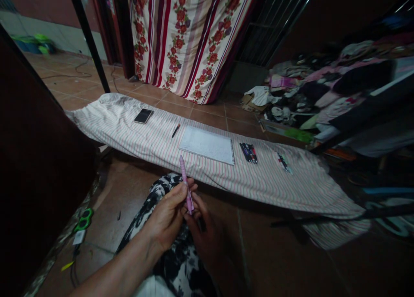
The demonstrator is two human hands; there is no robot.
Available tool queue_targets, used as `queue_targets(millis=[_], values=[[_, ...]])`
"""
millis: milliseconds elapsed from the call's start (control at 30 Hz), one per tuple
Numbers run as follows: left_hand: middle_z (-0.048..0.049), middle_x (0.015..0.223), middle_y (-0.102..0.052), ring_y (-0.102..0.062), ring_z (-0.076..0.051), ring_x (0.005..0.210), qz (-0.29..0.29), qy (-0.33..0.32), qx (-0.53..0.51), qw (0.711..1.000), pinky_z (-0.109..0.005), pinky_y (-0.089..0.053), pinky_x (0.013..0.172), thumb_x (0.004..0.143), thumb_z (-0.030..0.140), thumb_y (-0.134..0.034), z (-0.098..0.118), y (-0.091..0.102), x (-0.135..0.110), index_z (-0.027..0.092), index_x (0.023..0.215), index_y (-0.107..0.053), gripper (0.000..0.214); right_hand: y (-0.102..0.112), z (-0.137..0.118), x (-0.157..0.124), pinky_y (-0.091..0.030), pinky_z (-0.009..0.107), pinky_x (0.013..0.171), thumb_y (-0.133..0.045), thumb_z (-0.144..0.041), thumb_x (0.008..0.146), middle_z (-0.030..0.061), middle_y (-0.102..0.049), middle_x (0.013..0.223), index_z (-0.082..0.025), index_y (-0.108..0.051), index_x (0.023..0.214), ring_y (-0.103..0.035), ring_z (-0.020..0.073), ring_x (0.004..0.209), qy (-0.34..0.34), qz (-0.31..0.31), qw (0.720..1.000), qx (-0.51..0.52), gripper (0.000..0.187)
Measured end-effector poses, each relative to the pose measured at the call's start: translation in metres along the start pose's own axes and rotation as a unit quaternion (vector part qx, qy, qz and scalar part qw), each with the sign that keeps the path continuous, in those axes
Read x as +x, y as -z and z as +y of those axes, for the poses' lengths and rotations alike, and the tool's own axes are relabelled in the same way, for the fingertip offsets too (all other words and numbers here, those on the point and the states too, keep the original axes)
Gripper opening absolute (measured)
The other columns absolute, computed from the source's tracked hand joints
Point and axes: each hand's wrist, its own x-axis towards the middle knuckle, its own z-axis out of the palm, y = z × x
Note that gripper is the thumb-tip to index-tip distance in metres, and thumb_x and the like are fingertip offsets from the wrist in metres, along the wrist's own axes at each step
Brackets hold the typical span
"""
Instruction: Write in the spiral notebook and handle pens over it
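A pink pen [184, 174] is held upright-slanting above my lap, its tip toward the cloth-covered bench. My left hand [173, 204] grips its middle between thumb and fingers. Around the lower end, near the clip, the fingers of my right hand [203, 223] are closed. Just beyond the pen, a spiral notebook [207, 145] lies open on the striped cloth [155, 139]. A dark pen with an orange end [176, 131] rests left of the notebook. To the right lie a bunch of pens [249, 153] and a smaller group of pens [283, 162].
A phone [144, 116] lies at the bench's left part. A floral curtain [181, 38] hangs behind it. Heaped clothes [310, 85] fill the right background. A green-and-black object with a cable [84, 219] is on the tiled floor at left.
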Motion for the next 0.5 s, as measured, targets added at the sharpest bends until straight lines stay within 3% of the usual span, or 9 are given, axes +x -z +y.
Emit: queue_targets(millis=[100,200,367,500], values=[[-0.0043,0.083,-0.065,-0.062,-0.012,0.069,-0.008,0.009,-0.005,1.0,-0.024,-0.049,0.065,0.08,0.019,-0.058,0.001,0.001,0.0,0.016,0.097,-0.063,0.018,0.001,-0.004,0.0,-0.05,0.033,0.084,-0.059,-0.017,0.077,0.0055,-0.065,0.111,-0.028,-0.053,0.121,-0.062,0.0216,0.099,0.016,0.011,1.0,0.003,0.045],[-0.0051,0.081,-0.064,-0.064,-0.014,0.072,0.0,0.028,-0.024,0.999,-0.026,-0.052,0.065,0.083,0.018,-0.053,0.003,0.0,0.0,0.015,0.096,-0.061,0.016,0.002,-0.011,0.001,-0.048,0.033,0.088,-0.06,-0.017,0.077,0.0045,-0.065,0.111,-0.028,-0.056,0.117,-0.06,0.0217,0.103,0.004,0.004,0.999,0.037,0.042],[-0.0068,0.082,-0.066,-0.065,-0.014,0.078,0.055,0.03,-0.059,0.996,-0.025,-0.053,0.072,0.086,0.014,-0.048,0.005,-0.002,0.001,0.011,0.09,-0.06,0.013,0.0,-0.019,-0.001,-0.053,0.032,0.078,-0.057,-0.021,0.08,0.0045,-0.066,0.109,-0.029,-0.052,0.121,-0.065,0.0198,0.091,-0.117,-0.046,0.971,0.202,0.042],[-0.007,0.082,-0.067,-0.066,-0.016,0.08,0.062,0.033,-0.057,0.996,-0.022,-0.053,0.065,0.085,0.016,-0.05,0.005,-0.002,-0.001,0.011,0.087,-0.06,0.012,-0.002,-0.019,-0.004,-0.053,0.032,0.075,-0.057,-0.024,0.08,0.0051,-0.065,0.11,-0.03,-0.056,0.117,-0.064,0.0211,0.093,-0.156,-0.064,0.953,0.253,0.038]])
